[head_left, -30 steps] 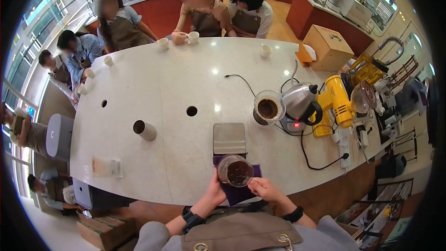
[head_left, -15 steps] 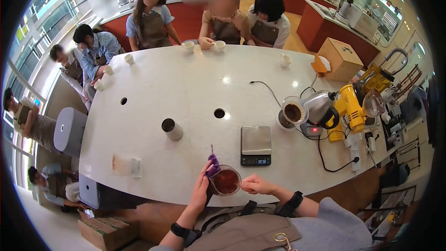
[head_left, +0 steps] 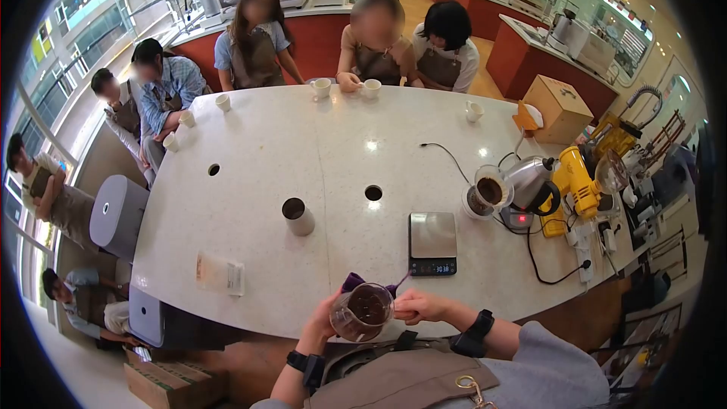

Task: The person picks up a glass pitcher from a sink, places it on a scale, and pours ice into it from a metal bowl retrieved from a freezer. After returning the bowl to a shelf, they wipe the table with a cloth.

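A glass coffee server (head_left: pixel 362 312) with dark liquid inside is held at the near edge of the table, tilted a little. My right hand (head_left: pixel 420 307) is closed around its handle. On the server's other side my left hand (head_left: pixel 324 320) is closed on a purple cloth (head_left: pixel 353 282) and rests against the glass. Part of the cloth is hidden behind the server, and a thin end sticks out to the right. Beyond my right hand lies a digital scale (head_left: pixel 432 236) with a lit display and a bare metal plate.
A metal cylinder (head_left: pixel 298 216) and a clear packet (head_left: pixel 219 273) are on the table (head_left: pixel 250 204). To the right stand a dripper with coffee grounds (head_left: pixel 489 191), a kettle (head_left: pixel 528 182), a yellow grinder (head_left: pixel 581 182) and cables. Several people and white cups (head_left: pixel 321 88) line the far side.
The server has tilted and come slightly closer to my body. The purple cloth has shifted behind the glass, its thin end swinging to the right. The whole view has shifted slightly.
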The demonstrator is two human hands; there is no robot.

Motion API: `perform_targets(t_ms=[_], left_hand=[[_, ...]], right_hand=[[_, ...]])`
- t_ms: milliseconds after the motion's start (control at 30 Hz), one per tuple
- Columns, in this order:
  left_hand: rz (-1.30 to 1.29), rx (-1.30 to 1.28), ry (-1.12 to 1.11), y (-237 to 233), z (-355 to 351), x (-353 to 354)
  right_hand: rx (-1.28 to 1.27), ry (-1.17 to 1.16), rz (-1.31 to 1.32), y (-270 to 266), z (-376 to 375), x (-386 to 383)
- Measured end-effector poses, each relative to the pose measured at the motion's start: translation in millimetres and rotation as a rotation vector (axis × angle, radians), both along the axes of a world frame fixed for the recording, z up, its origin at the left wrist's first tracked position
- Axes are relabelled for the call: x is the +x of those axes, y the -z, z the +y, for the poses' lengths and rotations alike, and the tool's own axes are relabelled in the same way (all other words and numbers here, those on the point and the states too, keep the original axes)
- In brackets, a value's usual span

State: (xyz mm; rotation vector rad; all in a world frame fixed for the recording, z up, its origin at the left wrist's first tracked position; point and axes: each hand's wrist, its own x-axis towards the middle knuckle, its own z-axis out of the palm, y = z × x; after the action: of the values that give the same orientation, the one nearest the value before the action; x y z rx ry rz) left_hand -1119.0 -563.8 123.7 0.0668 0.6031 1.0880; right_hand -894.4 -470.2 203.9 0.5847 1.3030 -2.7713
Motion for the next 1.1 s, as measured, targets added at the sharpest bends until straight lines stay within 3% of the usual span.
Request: perform_targets(t_ms=[100, 167, 200, 300, 367, 500, 567, 633, 667, 767, 833, 967, 1033, 1100], left_hand=[[0.036, 0.123, -0.026, 22, -5, 13], [-0.342, 0.026, -0.105, -12, -6, 25], [-0.399, 0.040, -0.077, 18, -11, 24], [-0.289, -0.055, -0.010, 48, -33, 17], [-0.302, -0.127, -0.047, 35, -36, 9], [-0.192, 0.053, -0.236, -22, -33, -20], [-0.109, 0.090, -0.516, -36, -28, -32], [0.323, 0.318, -0.635, -44, -26, -44], [0.563, 0.390, -0.586, -55, -25, -49], [1.819, 0.562, -0.352, -66, -22, -55], [1.867, 0.505, -0.338, -36, -22, -63], [2.271, 0.378, 0.005, 4, -15, -61], [2.467, 0.378, 0.010, 8, -15, -52], [2.482, 0.348, 0.014, 10, -13, -50]], right_hand=[[0.036, 0.021, 0.066, -3, -1, -6], [0.078, 0.046, 0.096, -4, 2, -9], [0.117, 0.087, 0.080, -5, 4, -8], [0.221, 0.152, 0.045, -4, 10, 2], [0.341, 0.196, 0.000, -7, 16, 12], [0.305, 0.298, -0.098, -13, 19, 37], [0.317, 0.324, -0.106, -12, 18, 51], [0.229, 0.463, -0.135, -13, 11, 62], [0.221, 0.489, -0.119, -11, 9, 66], [0.192, 0.597, -0.146, -12, 0, 68], [0.200, 0.613, -0.148, -13, 3, 65], [0.266, 0.606, -0.161, -15, 15, 50], [0.308, 0.556, -0.146, -14, 19, 42], [0.310, 0.534, -0.146, -11, 22, 39]])
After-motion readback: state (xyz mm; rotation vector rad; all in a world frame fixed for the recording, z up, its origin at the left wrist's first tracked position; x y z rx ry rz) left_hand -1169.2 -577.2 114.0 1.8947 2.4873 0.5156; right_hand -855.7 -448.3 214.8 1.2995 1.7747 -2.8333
